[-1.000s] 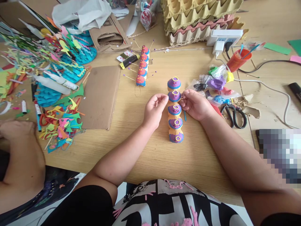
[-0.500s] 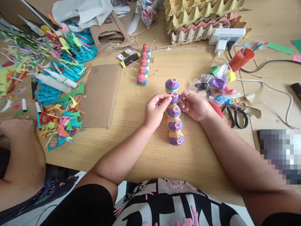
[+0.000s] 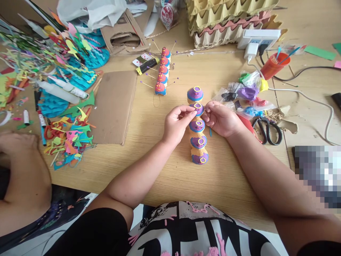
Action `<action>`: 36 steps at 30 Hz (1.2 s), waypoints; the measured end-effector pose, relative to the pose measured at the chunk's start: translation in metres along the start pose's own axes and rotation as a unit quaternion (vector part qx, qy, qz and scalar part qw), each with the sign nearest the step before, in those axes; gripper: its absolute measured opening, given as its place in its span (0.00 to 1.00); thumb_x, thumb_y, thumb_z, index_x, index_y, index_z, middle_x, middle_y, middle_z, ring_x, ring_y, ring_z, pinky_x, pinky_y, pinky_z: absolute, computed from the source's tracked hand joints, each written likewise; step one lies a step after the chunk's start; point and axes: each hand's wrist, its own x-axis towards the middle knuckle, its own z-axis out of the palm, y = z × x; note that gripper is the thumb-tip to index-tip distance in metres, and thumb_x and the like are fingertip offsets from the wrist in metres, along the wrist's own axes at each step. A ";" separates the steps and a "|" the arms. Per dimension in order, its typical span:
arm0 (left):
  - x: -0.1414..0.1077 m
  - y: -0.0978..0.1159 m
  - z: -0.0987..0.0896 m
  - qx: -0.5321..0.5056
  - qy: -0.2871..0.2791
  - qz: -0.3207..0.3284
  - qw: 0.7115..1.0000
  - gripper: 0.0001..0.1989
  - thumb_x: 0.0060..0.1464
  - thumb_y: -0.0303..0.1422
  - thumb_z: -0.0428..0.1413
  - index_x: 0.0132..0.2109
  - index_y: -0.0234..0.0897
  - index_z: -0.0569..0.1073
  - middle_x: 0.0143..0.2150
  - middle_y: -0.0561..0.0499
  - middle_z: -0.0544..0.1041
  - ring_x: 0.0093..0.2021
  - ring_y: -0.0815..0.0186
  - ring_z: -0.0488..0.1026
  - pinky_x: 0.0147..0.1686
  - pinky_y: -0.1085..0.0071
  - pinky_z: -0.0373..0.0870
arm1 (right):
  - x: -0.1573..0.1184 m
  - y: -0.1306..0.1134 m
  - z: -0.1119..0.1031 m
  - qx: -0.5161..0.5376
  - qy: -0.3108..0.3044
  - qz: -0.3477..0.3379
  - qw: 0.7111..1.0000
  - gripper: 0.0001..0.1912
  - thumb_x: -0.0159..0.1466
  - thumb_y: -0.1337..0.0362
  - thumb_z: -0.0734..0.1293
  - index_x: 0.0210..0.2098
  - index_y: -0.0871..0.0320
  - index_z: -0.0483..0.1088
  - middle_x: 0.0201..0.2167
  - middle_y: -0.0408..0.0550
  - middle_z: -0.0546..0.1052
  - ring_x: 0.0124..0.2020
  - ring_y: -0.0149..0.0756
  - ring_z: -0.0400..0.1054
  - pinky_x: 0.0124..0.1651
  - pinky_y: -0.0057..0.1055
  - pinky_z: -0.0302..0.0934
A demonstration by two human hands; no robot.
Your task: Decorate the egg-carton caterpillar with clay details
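A strip of egg-carton bumps [image 3: 198, 142], coated in purple and blue clay with yellow rings on top, runs lengthwise in front of me. At its second bump from the far end, my left hand [image 3: 178, 122] touches the left side, thumb and fingertips pinched together. My right hand [image 3: 221, 119] is on the other side of that bump, fingers curled and thumb against the index finger. Whatever either fingertip pinch holds is too small to make out. Farther back stands a similar red and blue strip [image 3: 163, 73] with purple-tipped sticks in its sides.
Left are a cardboard sheet [image 3: 114, 106], paper scraps [image 3: 70, 138] and a person's arm [image 3: 25, 177]. Right lie black scissors [image 3: 267, 131], clay bags [image 3: 249, 92] and an orange cup [image 3: 274, 65]. Egg trays [image 3: 229, 25] and a power strip [image 3: 258, 37] are at the back.
My left hand has shifted very slightly right against the bump. The strip and my right hand look the same; the surroundings shift slightly with the camera.
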 end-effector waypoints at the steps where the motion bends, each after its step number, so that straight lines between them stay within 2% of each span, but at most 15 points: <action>1: 0.000 0.000 0.000 -0.001 0.002 -0.002 1.000 0.12 0.52 0.40 0.74 0.38 0.40 0.83 0.36 0.54 0.82 0.36 0.72 0.75 0.40 0.75 0.71 | 0.000 0.000 0.000 -0.003 0.001 0.000 1.000 0.21 0.58 0.54 0.79 0.28 0.55 0.63 0.24 0.39 0.66 0.25 0.28 0.64 0.22 0.24 0.54; 6: 0.001 -0.001 0.000 -0.001 0.002 -0.003 1.000 0.12 0.52 0.41 0.74 0.37 0.40 0.83 0.35 0.54 0.82 0.36 0.72 0.75 0.39 0.75 0.72 | 0.001 0.001 0.001 -0.005 0.002 -0.002 1.000 0.22 0.54 0.54 0.80 0.28 0.54 0.64 0.24 0.40 0.67 0.25 0.28 0.62 0.22 0.25 0.51; 18: 0.001 -0.001 0.001 -0.020 0.004 -0.017 1.000 0.13 0.50 0.37 0.75 0.40 0.41 0.81 0.37 0.55 0.82 0.36 0.72 0.76 0.39 0.74 0.73 | 0.000 -0.001 0.002 0.006 0.020 0.004 1.000 0.19 0.56 0.58 0.78 0.27 0.55 0.64 0.25 0.40 0.66 0.25 0.27 0.63 0.21 0.24 0.52; 24: 0.002 0.000 0.002 -0.062 0.017 0.002 0.998 0.16 0.51 0.42 0.75 0.39 0.40 0.80 0.37 0.54 0.81 0.39 0.72 0.77 0.44 0.74 0.74 | 0.000 -0.001 0.002 0.005 0.012 0.004 1.000 0.18 0.57 0.58 0.77 0.26 0.56 0.64 0.25 0.41 0.66 0.25 0.27 0.64 0.22 0.24 0.53; 31: 0.003 -0.001 0.002 -0.058 0.017 -0.009 0.998 0.20 0.47 0.46 0.76 0.38 0.40 0.78 0.36 0.55 0.79 0.37 0.71 0.76 0.42 0.73 0.74 | 0.000 0.000 0.002 -0.006 0.009 0.000 1.000 0.19 0.55 0.56 0.79 0.26 0.55 0.65 0.25 0.40 0.66 0.25 0.27 0.63 0.22 0.25 0.52; 36: 0.004 0.000 0.003 -0.055 0.022 -0.010 0.998 0.20 0.47 0.45 0.76 0.37 0.40 0.78 0.35 0.55 0.79 0.36 0.71 0.75 0.41 0.73 0.74 | -0.001 0.000 0.002 -0.006 0.002 0.003 1.000 0.19 0.56 0.56 0.79 0.27 0.55 0.65 0.25 0.40 0.67 0.25 0.27 0.64 0.22 0.25 0.53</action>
